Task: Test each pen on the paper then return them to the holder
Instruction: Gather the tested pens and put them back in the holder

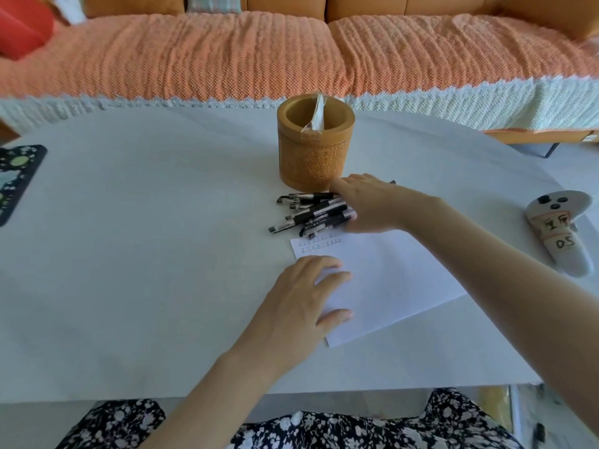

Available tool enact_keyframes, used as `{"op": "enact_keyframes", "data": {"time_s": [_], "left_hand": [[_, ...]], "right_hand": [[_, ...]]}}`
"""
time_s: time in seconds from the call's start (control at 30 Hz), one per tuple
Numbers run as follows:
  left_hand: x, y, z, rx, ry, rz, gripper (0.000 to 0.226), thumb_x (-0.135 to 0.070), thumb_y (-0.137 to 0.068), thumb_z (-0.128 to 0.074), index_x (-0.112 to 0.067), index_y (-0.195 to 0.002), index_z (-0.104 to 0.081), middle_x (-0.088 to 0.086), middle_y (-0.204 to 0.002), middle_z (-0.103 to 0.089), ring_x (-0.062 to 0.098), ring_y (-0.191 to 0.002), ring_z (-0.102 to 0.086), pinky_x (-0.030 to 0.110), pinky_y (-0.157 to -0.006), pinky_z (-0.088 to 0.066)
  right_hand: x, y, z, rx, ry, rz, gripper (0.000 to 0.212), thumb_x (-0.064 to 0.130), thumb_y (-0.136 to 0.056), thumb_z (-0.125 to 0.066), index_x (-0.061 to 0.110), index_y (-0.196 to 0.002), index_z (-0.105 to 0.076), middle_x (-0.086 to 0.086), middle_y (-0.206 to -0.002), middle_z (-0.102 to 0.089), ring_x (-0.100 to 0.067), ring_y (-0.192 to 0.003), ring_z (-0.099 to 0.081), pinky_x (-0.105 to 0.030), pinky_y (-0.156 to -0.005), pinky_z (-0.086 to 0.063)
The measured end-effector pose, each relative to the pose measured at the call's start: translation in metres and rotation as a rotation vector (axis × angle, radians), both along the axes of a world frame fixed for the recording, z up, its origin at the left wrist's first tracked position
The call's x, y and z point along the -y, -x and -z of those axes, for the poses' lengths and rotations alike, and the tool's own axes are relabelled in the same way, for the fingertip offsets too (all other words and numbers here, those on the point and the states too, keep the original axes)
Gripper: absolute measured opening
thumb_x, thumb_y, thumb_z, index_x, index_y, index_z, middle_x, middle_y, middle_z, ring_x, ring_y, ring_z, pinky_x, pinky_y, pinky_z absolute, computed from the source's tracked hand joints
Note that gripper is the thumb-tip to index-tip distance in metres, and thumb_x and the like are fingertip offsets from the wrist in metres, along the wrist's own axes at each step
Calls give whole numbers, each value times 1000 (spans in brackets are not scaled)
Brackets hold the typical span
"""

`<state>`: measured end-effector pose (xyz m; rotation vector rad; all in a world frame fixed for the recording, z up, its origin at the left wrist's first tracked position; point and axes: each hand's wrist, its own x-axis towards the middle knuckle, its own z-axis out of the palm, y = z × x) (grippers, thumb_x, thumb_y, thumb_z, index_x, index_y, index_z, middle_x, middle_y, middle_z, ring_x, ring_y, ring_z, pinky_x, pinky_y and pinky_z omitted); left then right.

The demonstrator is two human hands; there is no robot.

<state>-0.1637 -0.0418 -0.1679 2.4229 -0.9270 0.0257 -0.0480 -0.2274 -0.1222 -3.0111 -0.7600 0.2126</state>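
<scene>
Pens (308,213): we are resting an outstretched right hand (372,202) on them, a relaxed left hand (301,296) on the paper (398,280).

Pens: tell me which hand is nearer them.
Right. The right hand touches the pens; the left hand rests on the paper, nearer the person, apart from them.

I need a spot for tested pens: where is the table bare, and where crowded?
Bare table: left of the pens and paper, up to the dark mat; also right of the holder toward the controller. Crowded: between holder and paper, under the right hand.
</scene>
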Motion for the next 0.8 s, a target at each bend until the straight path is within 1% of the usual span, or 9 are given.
{"op": "enact_keyframes", "data": {"time_s": [0.1, 0.23, 0.3, 0.4, 0.47, 0.53, 0.63, 0.7, 0.8], "left_hand": [[-2, -3, 2, -3, 21, 2, 49, -50, -84, -42, -24, -123, -53, -7, -131, -47, 3, -123, -31, 13, -101, -16], [-4, -6, 5, 6, 42, 11, 49, -50, -82, -43, -23, -120, -57, -7, -129, -49, 3, -121, -34, 13, -100, -19], [-4, -7, 3, -38, 121, -19, 45, -48, -82, -47, -23, -117, -59, -8, -125, -51, 2, -118, -38, 12, -100, -22], [-6, -13, -9, -101, 327, -147, 32, -33, -87, -58, -21, -117, -58, -9, -120, -53, 2, -114, -46, 10, -97, -31], [-9, -20, -21, -173, 480, -230, 33, -28, -89, -58, -20, -121, -54, -9, -120, -53, -1, -113, -48, 10, -96, -34], [-12, -29, -29, -255, 623, -300, 36, -32, -88, -56, -23, -122, -51, -9, -122, -54, -2, -114, -49, 14, -97, -37], [-18, -43, -35, -289, 710, -388, 36, -22, -89, -57, -23, -124, -48, -6, -125, -51, 3, -115, -50, 24, -102, -38], [-23, -57, -39, -271, 654, -432, 50, -14, -86, -62, -18, -131, -41, -3, -132, -44, 6, -120, -45, 23, -103, -35], [-26, -91, -48, -385, 585, -490, 78, -21, -78, -72, -18, -142, -26, 0, -147, -30, 10, -133, -33, 21, -102, -28]], "right_hand": [[-3, 5, 3, 168, 9, -63, 40, 37, -88, -59, 12, -116, -47, -4, -109, -61, -23, -103, -54, -30, -91, -34], [-7, 19, -6, 240, -141, 2, 24, 24, -88, -58, 10, -106, -49, -4, -92, -59, -24, -84, -53, -27, -70, -29], [-8, 27, -18, 146, -359, 141, 20, 16, -85, -59, 7, -100, -51, -3, -81, -56, -21, -73, -53, -32, -63, -35], [-10, 37, -33, -129, -907, 312, 14, 10, -83, -56, -2, -87, -53, -5, -64, -49, -14, -56, -46, -31, -59, -39], [-15, 46, -40, -379, -1272, 303, 10, 9, -79, -52, 0, -79, -51, -4, -61, -47, -16, -57, -46, -29, -58, -42], [-22, 54, -43, -598, -1523, 268, 3, 7, -79, -48, 7, -80, -46, -1, -59, -44, -15, -53, -45, -24, -53, -42], [-28, 63, -40, -683, -1649, 305, 5, 11, -79, -48, 10, -82, -44, 0, -58, -45, -16, -47, -50, -24, -48, -42], [-28, 68, -35, -706, -1727, 353, 5, 12, -82, -51, 9, -82, -48, -1, -59, -50, -18, -49, -56, -26, -49, -45], [-27, 76, -30, -695, -1836, 411, 5, 6, -92, -52, 6, -87, -54, -6, -65, -58, -20, -55, -62, -30, -58, -54]]}}
